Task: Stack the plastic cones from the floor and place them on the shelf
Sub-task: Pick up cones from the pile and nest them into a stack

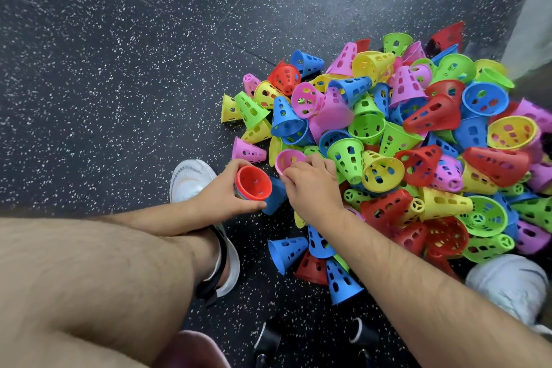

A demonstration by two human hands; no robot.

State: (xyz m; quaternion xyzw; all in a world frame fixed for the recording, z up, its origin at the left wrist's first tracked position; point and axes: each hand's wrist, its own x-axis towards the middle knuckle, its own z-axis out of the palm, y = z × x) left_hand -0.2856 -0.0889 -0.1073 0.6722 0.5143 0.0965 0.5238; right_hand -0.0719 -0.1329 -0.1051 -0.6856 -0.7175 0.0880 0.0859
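Much speckled floor (119, 69) — left of cones (430, 116)

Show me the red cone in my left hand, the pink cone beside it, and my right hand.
red cone (254, 181): head view, inside its open mouth.
pink cone (287, 158): head view, inner wall below the rim.
right hand (312, 188): head view, back of the hand.

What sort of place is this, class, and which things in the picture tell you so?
Probably a gym or sports hall. The floor looks like dark speckled rubber matting, a heap of perforated plastic cones lies on it, and the person wears white trainers.
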